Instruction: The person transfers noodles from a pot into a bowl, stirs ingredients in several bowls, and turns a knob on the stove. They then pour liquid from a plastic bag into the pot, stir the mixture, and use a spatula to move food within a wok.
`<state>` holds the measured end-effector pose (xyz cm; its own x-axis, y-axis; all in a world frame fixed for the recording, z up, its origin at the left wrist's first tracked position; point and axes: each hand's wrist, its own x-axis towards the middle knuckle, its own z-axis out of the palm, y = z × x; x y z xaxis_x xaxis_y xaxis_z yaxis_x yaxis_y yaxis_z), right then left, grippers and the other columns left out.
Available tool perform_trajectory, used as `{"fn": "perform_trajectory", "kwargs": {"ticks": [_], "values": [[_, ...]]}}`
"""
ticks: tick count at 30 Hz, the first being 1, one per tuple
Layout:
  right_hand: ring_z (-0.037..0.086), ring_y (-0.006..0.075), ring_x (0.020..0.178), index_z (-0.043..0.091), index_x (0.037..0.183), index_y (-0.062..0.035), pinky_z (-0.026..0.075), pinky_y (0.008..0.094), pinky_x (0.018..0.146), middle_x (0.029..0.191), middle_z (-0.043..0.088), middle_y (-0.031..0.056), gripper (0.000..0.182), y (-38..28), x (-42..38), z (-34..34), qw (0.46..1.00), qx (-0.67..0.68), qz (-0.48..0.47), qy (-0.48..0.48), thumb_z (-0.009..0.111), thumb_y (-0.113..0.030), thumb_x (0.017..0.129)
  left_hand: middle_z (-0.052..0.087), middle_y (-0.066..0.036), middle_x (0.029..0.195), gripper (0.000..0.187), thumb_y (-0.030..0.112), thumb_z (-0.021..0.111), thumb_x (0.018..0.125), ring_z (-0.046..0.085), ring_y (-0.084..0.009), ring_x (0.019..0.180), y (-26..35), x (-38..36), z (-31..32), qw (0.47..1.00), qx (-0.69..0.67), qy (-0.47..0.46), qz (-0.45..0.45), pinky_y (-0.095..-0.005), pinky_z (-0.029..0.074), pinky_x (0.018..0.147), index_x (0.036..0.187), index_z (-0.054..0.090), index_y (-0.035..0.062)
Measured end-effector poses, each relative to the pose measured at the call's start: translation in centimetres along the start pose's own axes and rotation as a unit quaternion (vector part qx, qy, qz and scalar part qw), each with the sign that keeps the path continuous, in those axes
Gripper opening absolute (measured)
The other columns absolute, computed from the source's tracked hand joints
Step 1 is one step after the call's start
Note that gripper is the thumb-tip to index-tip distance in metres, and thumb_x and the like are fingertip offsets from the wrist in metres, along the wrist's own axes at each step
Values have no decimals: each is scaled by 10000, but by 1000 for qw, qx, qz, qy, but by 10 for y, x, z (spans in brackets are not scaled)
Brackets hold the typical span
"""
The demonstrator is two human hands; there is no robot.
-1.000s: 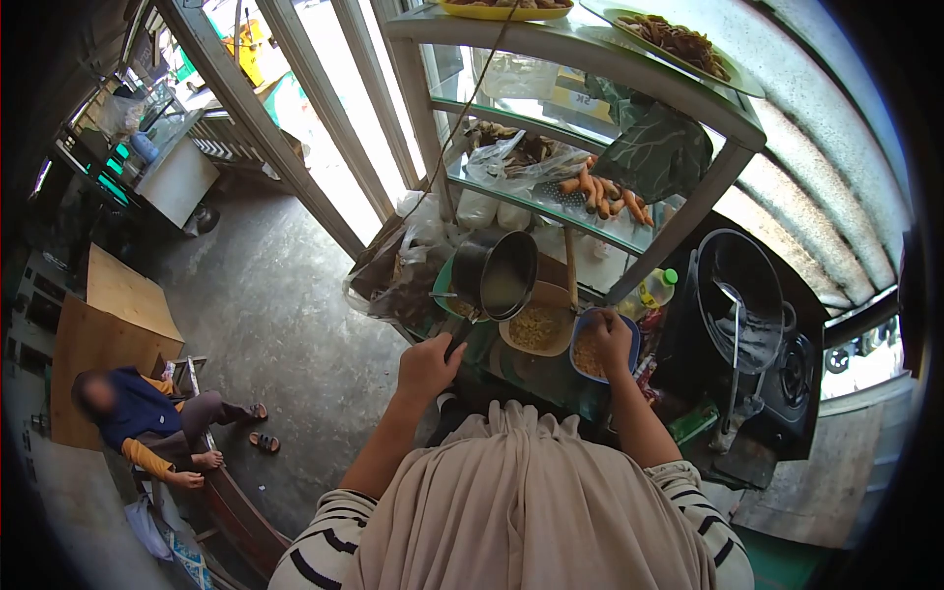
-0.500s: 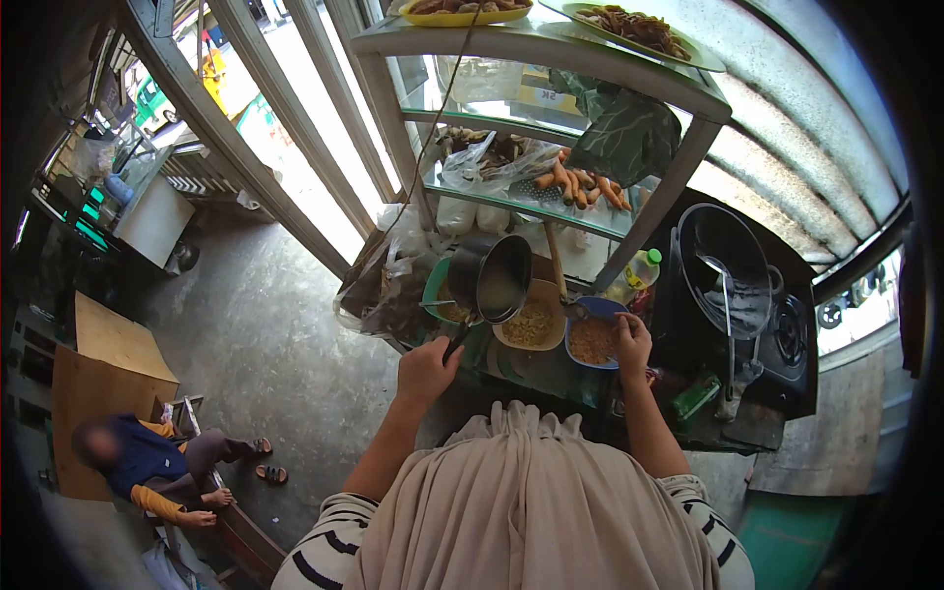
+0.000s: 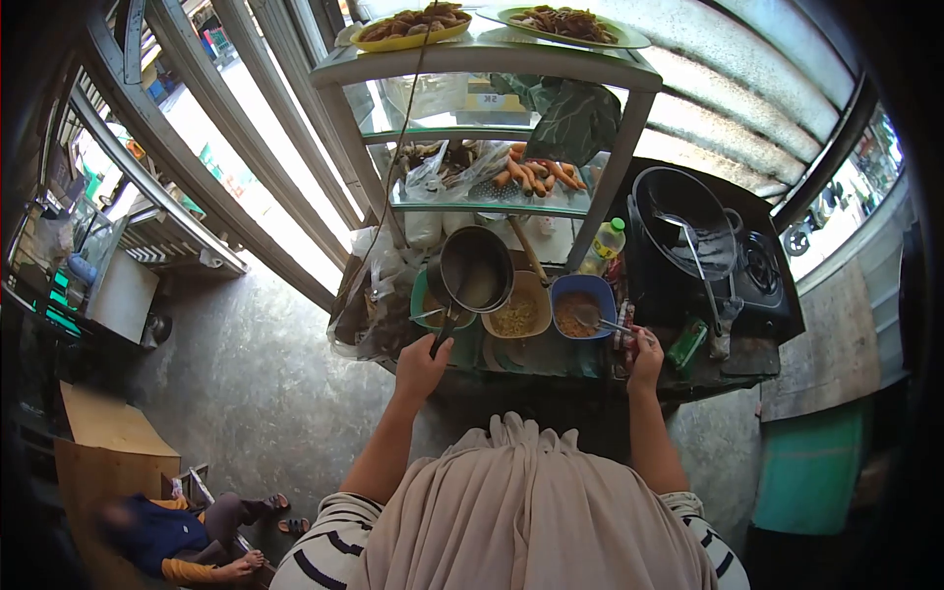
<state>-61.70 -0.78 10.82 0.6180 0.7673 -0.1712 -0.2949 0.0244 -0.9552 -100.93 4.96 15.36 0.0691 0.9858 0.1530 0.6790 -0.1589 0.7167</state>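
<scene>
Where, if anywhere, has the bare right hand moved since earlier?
Yes: the right hand moved right and back, away from the rectangular grey-framed glass cabinet.

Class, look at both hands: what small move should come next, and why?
Probably the right hand should lift a spoonful from the blue bowl: it grips a spoon whose head sits in the orange-brown food, while the left hand holds a dark pan to that bowl's left, seemingly ready to receive some.

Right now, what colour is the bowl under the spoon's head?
Blue bowl; it shows best in the head view, the only one.
</scene>
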Motion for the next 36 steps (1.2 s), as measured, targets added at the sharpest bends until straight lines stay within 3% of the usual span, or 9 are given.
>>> {"fn": "perform_trajectory", "kwargs": {"ticks": [2, 4, 5, 7, 10, 17, 26, 29, 36], "values": [[423, 59, 423, 594, 1003, -30, 305, 184, 381, 673, 545, 18, 240, 0, -17, -15, 997, 20, 17, 67, 466, -229, 964, 532, -177, 601, 362, 316, 607, 850, 528, -349, 543, -5, 4, 2, 999, -34, -13, -11, -403, 395, 524, 729, 536, -18], [424, 62, 416, 593, 1008, -32, 296, 183, 369, 680, 550, 20, 274, -5, -39, -32, 995, 36, 24, 95, 440, -256, 969, 478, -57, 554, 361, 307, 583, 888, 457, -149, 471, -13, 5, 8, 995, -91, -17, -24, -320, 349, 464, 675, 521, 22], [424, 65, 409, 591, 1013, -34, 287, 182, 358, 686, 555, 23, 309, -6, -51, -43, 992, 48, 36, 112, 413, -284, 975, 478, -57, 554, 361, 307, 583, 888, 457, -149, 471, -18, 5, 12, 995, -93, -29, -18, -320, 349, 464, 675, 521, 22], [426, 65, 409, 592, 1016, -37, 279, 180, 352, 689, 556, 23, 328, 5, -68, -71, 988, 44, 44, 145, 395, -297, 978, 442, 32, 561, 348, 327, 573, 909, 407, -58, 460, -18, 3, 17, 959, -239, -75, -134, -254, 297, 424, 688, 515, 64], [432, 63, 410, 594, 1016, -48, 264, 177, 344, 690, 559, 23, 335, 15, -90, -110, 979, 46, 60, 188, 393, -313, 974, 421, 67, 568, 315, 330, 564, 920, 356, -20, 441, -8, -4, 22, 944, -282, -97, -138, -207, 245, 397, 713, 505, 99], [427, 74, 446, 611, 980, -96, 260, 196, 367, 667, 552, -6, 285, 10, -101, -171, 954, 104, 98, 263, 426, -310, 945, 414, 66, 563, 307, 306, 577, 916, 352, -19, 432, 51, -21, 35, 935, -293, -139, -143, -208, 234, 380, 707, 487, 101], [408, 84, 469, 572, 929, -109, 252, 218, 385, 647, 510, -20, 232, -34, -75, -310, 944, 174, 79, 270, 444, -302, 924, 428, 59, 558, 349, 321, 610, 886, 375, -27, 479, 180, -63, 127, 951, -243, -190, -2, -220, 280, 437, 659, 496, 82], [406, 94, 468, 568, 925, -112, 251, 226, 379, 644, 508, -12, 239, -55, -75, -382, 932, 183, 71, 306, 445, -317, 923, 458, 37, 554, 377, 328, 601, 887, 411, -51, 496, 236, -81, 176, 932, -278, -234, 4, -236, 320, 458, 664, 506, 40], [405, 93, 483, 567, 920, -123, 253, 230, 394, 647, 508, -19, 223, -74, -100, -527, 892, 208, 66, 397, 464, -319, 902, 437, 57, 555, 338, 333, 563, 923, 382, -22, 454, 356, -97, 299, 828, -410, -380, -34, -205, 279, 414, 688, 501, 98]]}}
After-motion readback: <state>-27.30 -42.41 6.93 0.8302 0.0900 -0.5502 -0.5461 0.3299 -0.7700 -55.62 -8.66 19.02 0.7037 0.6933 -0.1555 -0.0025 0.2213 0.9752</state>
